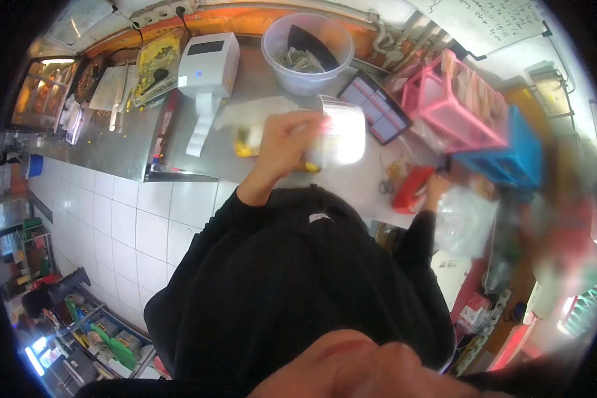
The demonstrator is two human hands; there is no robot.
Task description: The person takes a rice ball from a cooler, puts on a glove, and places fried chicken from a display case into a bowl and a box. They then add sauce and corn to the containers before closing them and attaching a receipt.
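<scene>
My left hand (282,147) is raised over the steel counter (123,146) and grips a white cup (341,136) with a printed label on its side; the cup is blurred by motion. My right hand (438,188) reaches to the right and rests at the top of a clear plastic bag (464,222), beside a red object (411,189). Whether its fingers pinch the bag is unclear. My black sleeves and torso fill the lower middle of the view.
A white label printer (209,63) with a paper strip stands at the back left. Beside it is a clear tub (308,53) of utensils. A dark keypad (375,106), a pink basket (454,99) and a blue basket (511,156) sit to the right. Scissors (385,184) lie nearby.
</scene>
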